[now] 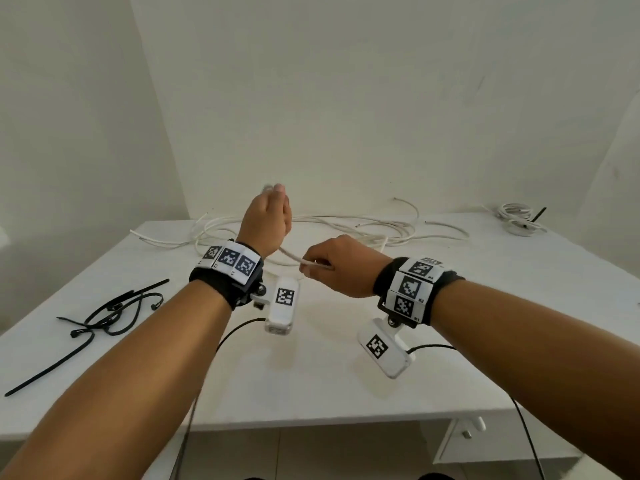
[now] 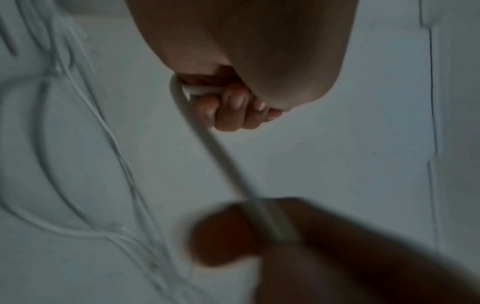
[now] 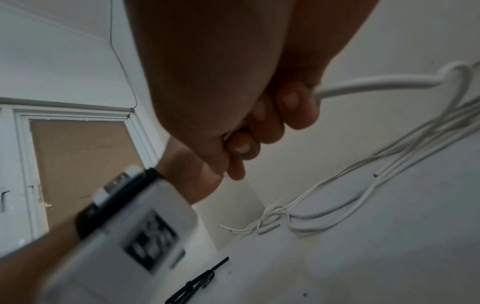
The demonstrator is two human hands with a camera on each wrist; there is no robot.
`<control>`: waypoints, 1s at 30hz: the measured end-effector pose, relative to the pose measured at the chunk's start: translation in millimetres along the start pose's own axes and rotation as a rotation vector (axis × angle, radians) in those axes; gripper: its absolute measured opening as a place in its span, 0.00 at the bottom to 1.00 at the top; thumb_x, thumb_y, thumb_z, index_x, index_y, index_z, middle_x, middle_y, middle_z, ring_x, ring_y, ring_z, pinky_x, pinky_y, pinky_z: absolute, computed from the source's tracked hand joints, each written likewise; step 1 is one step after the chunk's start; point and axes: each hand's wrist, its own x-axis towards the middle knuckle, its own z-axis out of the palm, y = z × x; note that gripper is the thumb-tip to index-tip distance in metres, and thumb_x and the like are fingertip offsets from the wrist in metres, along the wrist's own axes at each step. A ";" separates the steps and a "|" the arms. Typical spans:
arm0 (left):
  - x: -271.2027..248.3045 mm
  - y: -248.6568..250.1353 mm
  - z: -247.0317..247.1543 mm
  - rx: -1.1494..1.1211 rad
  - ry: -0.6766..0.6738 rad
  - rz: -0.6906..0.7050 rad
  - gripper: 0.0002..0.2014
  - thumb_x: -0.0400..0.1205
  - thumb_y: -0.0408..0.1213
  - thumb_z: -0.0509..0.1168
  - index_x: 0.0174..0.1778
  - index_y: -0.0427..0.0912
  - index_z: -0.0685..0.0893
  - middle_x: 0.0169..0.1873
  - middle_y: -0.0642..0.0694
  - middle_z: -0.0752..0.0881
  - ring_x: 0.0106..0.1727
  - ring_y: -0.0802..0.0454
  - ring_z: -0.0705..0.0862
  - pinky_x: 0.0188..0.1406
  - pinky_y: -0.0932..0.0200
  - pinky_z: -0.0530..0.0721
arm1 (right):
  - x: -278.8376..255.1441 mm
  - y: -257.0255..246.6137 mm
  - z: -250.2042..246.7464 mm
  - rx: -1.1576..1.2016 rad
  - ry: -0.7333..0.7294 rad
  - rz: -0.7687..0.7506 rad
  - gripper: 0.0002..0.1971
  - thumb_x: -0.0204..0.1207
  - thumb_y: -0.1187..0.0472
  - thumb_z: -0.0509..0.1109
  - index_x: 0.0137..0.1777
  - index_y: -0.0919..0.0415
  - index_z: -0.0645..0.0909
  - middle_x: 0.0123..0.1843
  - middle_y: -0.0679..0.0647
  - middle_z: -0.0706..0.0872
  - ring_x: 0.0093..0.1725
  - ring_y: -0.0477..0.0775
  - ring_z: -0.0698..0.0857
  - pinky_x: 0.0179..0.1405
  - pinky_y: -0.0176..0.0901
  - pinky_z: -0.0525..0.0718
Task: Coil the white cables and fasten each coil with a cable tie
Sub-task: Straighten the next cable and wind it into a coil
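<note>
From the head camera we see a white table (image 1: 311, 375) against a white wall. Our left hand (image 1: 266, 220) is raised above the table's middle, fingers curled round one white cable (image 1: 294, 258) whose end pokes out above the fist. That cable runs down to our right hand (image 1: 337, 266), lower and nearer us, which pinches it between thumb and fingers. Behind both hands a loose tangle of white cables (image 1: 346, 228) sprawls across the far half of the table. At the table's far right corner lies a finished coil (image 1: 517, 220) with a black tie on it. On the table's left side lies a heap of black cable ties (image 1: 107, 315).

From the left wrist camera, our left hand (image 2: 241, 82) grasps the cable (image 2: 207, 144) in its curled fingers (image 2: 231, 111); the cable bends out of the fist and runs down to the blurred right hand (image 2: 298, 246). The loose cables (image 2: 78, 144) lie on the table beyond.

From the right wrist camera, our right hand (image 3: 233, 92) closes its fingers (image 3: 293, 111) on the cable (image 3: 376, 84), which leads off towards the loose cables (image 3: 337, 195) on the table. The left wrist (image 3: 187, 181) with its band and camera sits just below, and the cable ties (image 3: 197, 283) lie on the table beneath it.
</note>
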 end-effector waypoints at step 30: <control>-47.1 25.4 7.3 -0.711 -0.559 -0.271 0.25 0.88 0.55 0.47 0.26 0.48 0.64 0.19 0.54 0.54 0.21 0.55 0.48 0.16 0.64 0.52 | 17.9 27.7 -42.2 0.420 0.278 -0.035 0.10 0.84 0.51 0.68 0.43 0.48 0.88 0.25 0.42 0.73 0.25 0.42 0.68 0.30 0.34 0.70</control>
